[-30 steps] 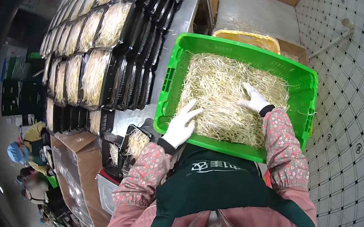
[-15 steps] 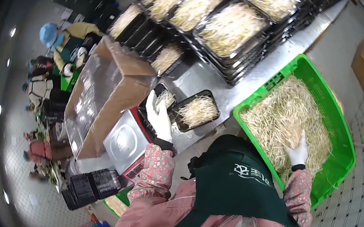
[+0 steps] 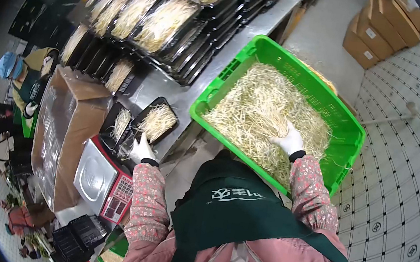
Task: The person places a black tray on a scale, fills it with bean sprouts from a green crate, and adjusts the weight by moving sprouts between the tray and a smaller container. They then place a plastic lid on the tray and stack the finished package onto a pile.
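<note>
My right hand [image 3: 290, 140], in a white glove, is closed around a bunch of bean sprouts [image 3: 263, 111] within the green crate [image 3: 267, 179]. My left hand [image 3: 143, 150], also gloved, is at the near edge of a black tray of sprouts [image 3: 156, 122]; its fingertips partly overlap that edge, and whether they grip it is unclear. Left of that tray lies another black tray [image 3: 120, 124] with fewer sprouts. The red scale [image 3: 94, 175] with its metal plate is just left of my left hand.
Stacked sprout trays [image 3: 165, 24] fill the far side of the metal table [image 3: 165, 85]. An open cardboard box [image 3: 76, 150] stands at the left, with empty black trays [image 3: 80, 236] below. A co-worker [image 3: 28, 78] is farther left; brown cartons [image 3: 374, 33] stand upper right.
The view has swung right, so things appear farther left. My left hand has moved off the left tray toward the near edge of the other. My right hand stays among the sprouts.
</note>
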`<state>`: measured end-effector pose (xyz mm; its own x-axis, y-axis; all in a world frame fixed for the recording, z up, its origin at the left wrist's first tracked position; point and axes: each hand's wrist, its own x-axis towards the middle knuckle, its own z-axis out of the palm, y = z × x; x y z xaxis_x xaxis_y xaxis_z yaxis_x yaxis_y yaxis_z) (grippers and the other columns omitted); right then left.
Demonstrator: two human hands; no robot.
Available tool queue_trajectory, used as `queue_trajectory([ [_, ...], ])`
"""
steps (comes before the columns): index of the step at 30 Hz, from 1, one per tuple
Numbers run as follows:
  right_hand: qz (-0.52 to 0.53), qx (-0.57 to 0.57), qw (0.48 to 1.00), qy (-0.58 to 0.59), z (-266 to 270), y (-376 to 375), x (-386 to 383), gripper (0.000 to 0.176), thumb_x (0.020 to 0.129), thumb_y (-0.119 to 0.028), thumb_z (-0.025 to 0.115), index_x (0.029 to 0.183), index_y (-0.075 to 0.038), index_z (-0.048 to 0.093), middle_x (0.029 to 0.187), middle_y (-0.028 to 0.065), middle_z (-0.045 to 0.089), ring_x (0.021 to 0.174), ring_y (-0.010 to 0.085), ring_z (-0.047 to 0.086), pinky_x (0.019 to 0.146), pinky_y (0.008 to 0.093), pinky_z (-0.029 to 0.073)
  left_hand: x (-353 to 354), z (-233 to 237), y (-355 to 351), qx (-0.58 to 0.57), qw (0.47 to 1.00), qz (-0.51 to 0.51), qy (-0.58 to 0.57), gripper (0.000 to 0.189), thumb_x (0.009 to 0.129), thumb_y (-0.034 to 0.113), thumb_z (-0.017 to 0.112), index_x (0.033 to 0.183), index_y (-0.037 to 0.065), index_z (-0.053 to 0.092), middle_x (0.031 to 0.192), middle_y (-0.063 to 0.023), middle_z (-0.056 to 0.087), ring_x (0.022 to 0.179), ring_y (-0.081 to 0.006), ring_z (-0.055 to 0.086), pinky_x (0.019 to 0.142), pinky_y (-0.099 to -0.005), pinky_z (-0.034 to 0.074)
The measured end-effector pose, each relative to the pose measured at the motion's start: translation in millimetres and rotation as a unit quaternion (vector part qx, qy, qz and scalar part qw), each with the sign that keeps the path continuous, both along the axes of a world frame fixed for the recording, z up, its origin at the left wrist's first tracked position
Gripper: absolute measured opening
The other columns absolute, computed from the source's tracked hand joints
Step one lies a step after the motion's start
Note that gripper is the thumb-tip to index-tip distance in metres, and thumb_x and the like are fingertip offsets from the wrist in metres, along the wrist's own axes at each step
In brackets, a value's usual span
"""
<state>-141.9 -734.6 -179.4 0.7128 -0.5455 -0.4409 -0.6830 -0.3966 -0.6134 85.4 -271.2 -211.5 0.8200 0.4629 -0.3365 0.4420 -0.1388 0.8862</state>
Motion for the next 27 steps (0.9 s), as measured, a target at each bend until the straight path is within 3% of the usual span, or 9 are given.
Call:
queue_trajectory([
  [5, -0.01, 0.031, 0.993, -0.111, -6, -12, -25, 0.109, 0.057, -0.038, 0.09, 0.144, 0.001, 0.039, 0.132, 0.0242, 0.057, 0.122, 0.0327, 0.056, 0.105, 0.0354, 0.042, 16, -57, 27, -0.058, 0.99, 0.071, -0.111, 0.028, 0.091, 0.026, 0.064, 0.11, 0.005, 0.063, 0.091, -0.0126, 0.065, 0.057, -0.0217, 0.059, 0.04, -0.0322, 0.044],
  [9, -0.001, 0.098, 0.98, -0.173, -37, -13, -27, 0.119, 0.056, -0.038, 0.092, 0.149, 0.0, 0.029, 0.139, 0.0261, 0.05, 0.13, 0.0342, 0.048, 0.11, 0.0372, 0.037, -7, 23, -22, -0.062, 0.978, 0.134, -0.148, 0.034, 0.092, 0.03, 0.061, 0.118, 0.008, 0.059, 0.109, -0.0102, 0.062, 0.083, -0.0217, 0.06, 0.062, -0.0337, 0.051],
  [11, 0.048, -0.044, 0.992, -0.111, -34, -2, -21, 0.122, 0.057, -0.048, 0.089, 0.15, -0.001, 0.026, 0.142, 0.0272, 0.046, 0.131, 0.037, 0.047, 0.111, 0.0379, 0.036, -25, 66, -43, -0.034, 0.983, 0.118, -0.134, 0.031, 0.092, 0.028, 0.06, 0.114, 0.005, 0.058, 0.109, -0.01, 0.059, 0.093, -0.0211, 0.058, 0.078, -0.0352, 0.051],
  [16, 0.033, -0.074, 0.996, -0.036, -37, 12, -11, 0.111, 0.058, -0.048, 0.086, 0.146, -0.004, 0.036, 0.129, 0.0218, 0.059, 0.119, 0.0333, 0.057, 0.102, 0.0382, 0.044, -18, 53, -10, -0.062, 0.96, 0.108, -0.25, 0.025, 0.091, 0.022, 0.06, 0.095, -0.002, 0.059, 0.098, -0.0111, 0.056, 0.092, -0.0209, 0.049, 0.089, -0.035, 0.04],
  [19, 0.024, -0.002, 0.998, -0.064, -12, -4, -11, 0.098, 0.06, -0.042, 0.086, 0.14, -0.004, 0.045, 0.118, 0.0175, 0.066, 0.112, 0.0303, 0.062, 0.097, 0.0368, 0.048, -31, 78, -10, -0.001, 0.967, 0.079, -0.244, 0.036, 0.092, 0.022, 0.058, 0.115, -0.006, 0.058, 0.115, -0.0156, 0.058, 0.107, -0.025, 0.053, 0.099, -0.036, 0.04],
  [21, 0.007, 0.055, 0.987, -0.153, 3, -15, -17, 0.096, 0.061, -0.041, 0.085, 0.14, -0.003, 0.046, 0.12, 0.0189, 0.065, 0.112, 0.0309, 0.062, 0.097, 0.0364, 0.048, -33, 91, 1, -0.187, 0.937, 0.083, -0.284, 0.038, 0.095, 0.015, 0.053, 0.125, -0.008, 0.053, 0.129, -0.0175, 0.054, 0.115, -0.027, 0.052, 0.106, -0.036, 0.037],
  [23, 0.024, 0.004, 0.991, -0.134, 9, -21, -17, 0.095, 0.06, -0.038, 0.086, 0.139, -0.004, 0.047, 0.118, 0.0196, 0.066, 0.11, 0.031, 0.063, 0.095, 0.0358, 0.049, -44, 92, 13, 0.112, 0.941, -0.035, -0.316, 0.035, 0.093, -0.001, 0.048, 0.128, -0.007, 0.05, 0.136, -0.0197, 0.05, 0.122, -0.0314, 0.051, 0.109, -0.0372, 0.037],
  [25, 0.08, -0.091, 0.992, -0.02, 24, -24, -10, 0.095, 0.059, -0.037, 0.086, 0.139, -0.004, 0.047, 0.116, 0.0196, 0.067, 0.108, 0.031, 0.064, 0.094, 0.036, 0.049, -52, 95, 21, 0.44, 0.811, -0.149, -0.355, 0.038, 0.091, -0.007, 0.046, 0.129, -0.006, 0.05, 0.138, -0.0215, 0.049, 0.124, -0.0335, 0.05, 0.108, -0.0379, 0.038],
  [27, 0.1, -0.108, 0.987, -0.067, 44, -17, 10, 0.095, 0.06, -0.036, 0.086, 0.14, -0.006, 0.046, 0.115, 0.0201, 0.067, 0.108, 0.032, 0.064, 0.094, 0.0371, 0.049, -49, 107, 16, 0.373, 0.854, -0.136, -0.336, 0.038, 0.092, -0.005, 0.046, 0.13, -0.007, 0.05, 0.139, -0.0226, 0.05, 0.126, -0.0328, 0.05, 0.108, -0.0379, 0.038],
])
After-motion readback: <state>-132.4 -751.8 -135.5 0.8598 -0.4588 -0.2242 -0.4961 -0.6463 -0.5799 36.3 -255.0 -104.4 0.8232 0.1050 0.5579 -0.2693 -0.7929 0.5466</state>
